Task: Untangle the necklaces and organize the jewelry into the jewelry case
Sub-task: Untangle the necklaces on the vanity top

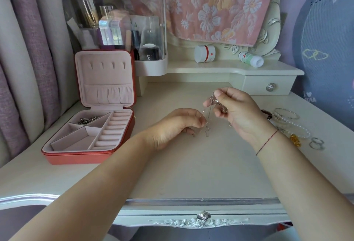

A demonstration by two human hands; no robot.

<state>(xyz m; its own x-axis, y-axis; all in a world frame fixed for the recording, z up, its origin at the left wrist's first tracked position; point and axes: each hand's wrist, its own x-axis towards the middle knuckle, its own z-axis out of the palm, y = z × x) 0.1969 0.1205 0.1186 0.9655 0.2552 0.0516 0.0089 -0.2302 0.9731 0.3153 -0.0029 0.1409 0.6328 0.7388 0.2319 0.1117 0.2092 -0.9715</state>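
Note:
Thin silver necklaces [208,118] hang tangled between my two hands above the middle of the cream dressing table [191,173]. My right hand [235,110] is raised and pinches the upper part of the chains with a pendant. My left hand [176,126] rests low on the table and pinches a strand at the lower end. The red jewelry case [82,156] stands open at the left, pink inside, with a small dark metal piece [87,120] in its back left compartment. Its ring rolls [113,127] hold nothing.
Loose jewelry lies at the right: a silver bangle [286,113], a clear bead bracelet [298,127], a dark bead bracelet [267,114], a gold piece [296,140], two rings [317,143]. A clear cosmetics organizer [115,30], a white jar [204,53] and a bottle [251,59] stand at the back.

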